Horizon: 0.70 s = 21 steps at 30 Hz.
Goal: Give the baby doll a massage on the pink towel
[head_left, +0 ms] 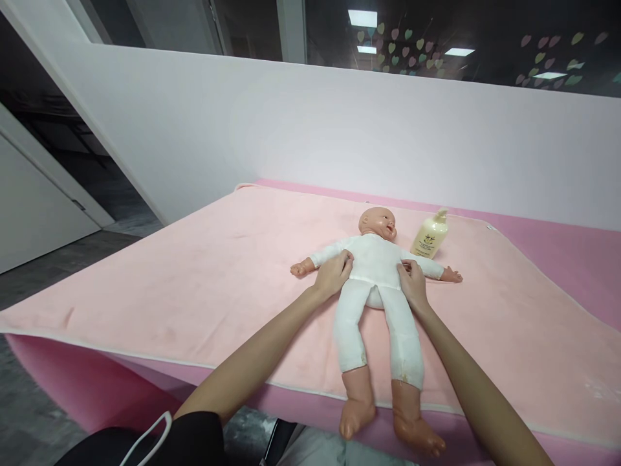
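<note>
- My left hand (334, 273) rests on the doll (376, 272) at its torso, on the side toward the table's left edge, just below the doll's outstretched arm.
- Fingers of that hand are curled together against the white suit, pressing or pinching the cloth (can't tell whether they actually grip a fold).
- My right hand (412, 283) is on the opposite side of the torso, at waist level, fingers close together and bent onto the fabric; again I can't tell if it's a real pinch or just contact.
- The doll lies on its back on the pink blanket (194, 285), head toward the far edge by the wall, face turned toward the right edge.
- Both doll arms are spread out sideways, bare plastic hands flat on the blanket.
- Legs point toward me; the bare feet stick out past the near edge of the table (557, 239) and hang over it.
- White one-piece suit covers torso, arms and legs down to the ankles.
- A cream lotion bottle (429, 235) with a pump top stands upright near the far edge, just beside the doll's head and above its arm on the right-edge side, not touching my hands.
- The blanket covers most of the tabletop, with darker pink surface showing along the far and right edges.
- White wall (291, 129) runs behind the far edge.
</note>
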Tool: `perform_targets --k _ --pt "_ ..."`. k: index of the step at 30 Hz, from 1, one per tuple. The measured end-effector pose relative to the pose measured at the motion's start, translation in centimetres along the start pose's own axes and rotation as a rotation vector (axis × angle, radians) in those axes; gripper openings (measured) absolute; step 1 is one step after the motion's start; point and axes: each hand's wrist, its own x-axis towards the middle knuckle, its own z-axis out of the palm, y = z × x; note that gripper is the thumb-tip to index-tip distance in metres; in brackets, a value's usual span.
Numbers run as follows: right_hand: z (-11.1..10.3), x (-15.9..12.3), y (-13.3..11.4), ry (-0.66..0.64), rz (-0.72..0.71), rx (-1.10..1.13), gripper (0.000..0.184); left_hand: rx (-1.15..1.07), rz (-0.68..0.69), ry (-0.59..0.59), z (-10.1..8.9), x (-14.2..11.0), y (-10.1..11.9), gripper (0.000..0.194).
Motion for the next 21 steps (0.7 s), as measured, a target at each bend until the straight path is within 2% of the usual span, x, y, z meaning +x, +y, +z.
perform_targets --k 21 --pt "0.12 0.09 0.27 -0.006 -0.004 0.008 0.028 0.009 -0.021 -0.022 -0.19 -0.08 0.18 0.023"
